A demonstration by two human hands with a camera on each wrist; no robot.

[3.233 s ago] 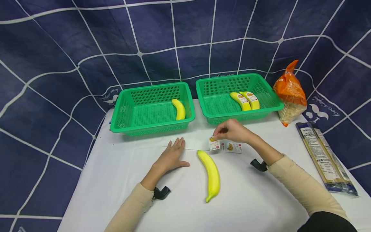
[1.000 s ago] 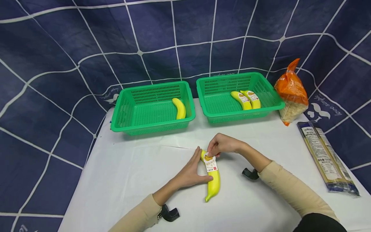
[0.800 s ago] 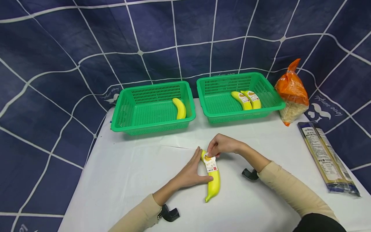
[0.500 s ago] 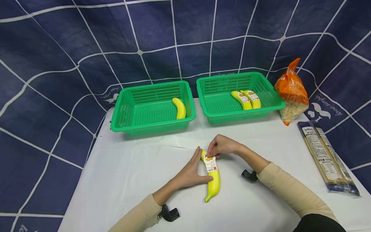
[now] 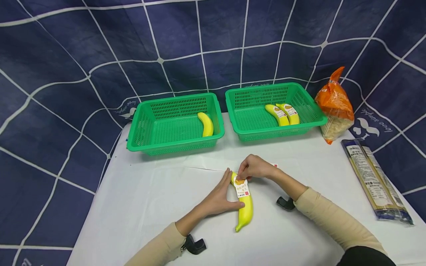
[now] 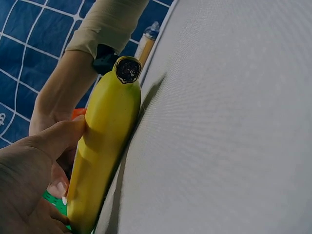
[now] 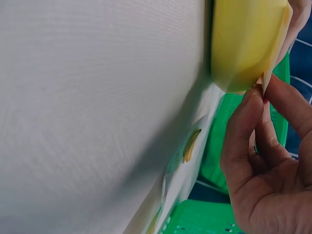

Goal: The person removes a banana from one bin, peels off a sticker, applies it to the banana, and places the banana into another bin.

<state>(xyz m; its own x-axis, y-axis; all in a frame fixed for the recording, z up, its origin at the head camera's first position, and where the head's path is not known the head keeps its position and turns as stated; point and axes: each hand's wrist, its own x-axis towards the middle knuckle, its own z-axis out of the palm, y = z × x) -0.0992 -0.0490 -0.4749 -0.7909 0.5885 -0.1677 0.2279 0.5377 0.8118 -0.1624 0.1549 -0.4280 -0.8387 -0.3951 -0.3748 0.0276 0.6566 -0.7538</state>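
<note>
A yellow banana [image 5: 245, 212] lies on the white table in the head view. My left hand [image 5: 216, 199] rests against its left side, fingers straight near the far end and thumb touching lower down. In the left wrist view, the thumb [image 6: 68, 131] presses the banana's side. A white sticker [image 5: 242, 187] with a banana picture lies along the banana's upper part. My right hand [image 5: 256, 167] pinches the sticker's far end between thumb and fingertips. In the right wrist view, that sticker edge [image 7: 267, 80] stands slightly off the peel.
The left green basket [image 5: 176, 146] holds one plain banana [image 5: 206, 125]. Two labelled bananas [image 5: 283, 114] lie in the right green basket [image 5: 276, 132]. More stickers [image 7: 191, 146] lie beyond my right hand. An orange bag [image 5: 335, 103] and long packets [image 5: 372, 177] are at right.
Since the earliest frame, my left hand has moved from the table to the banana. My right hand has brought the sticker onto the banana. Over the last second both hands stay nearly still.
</note>
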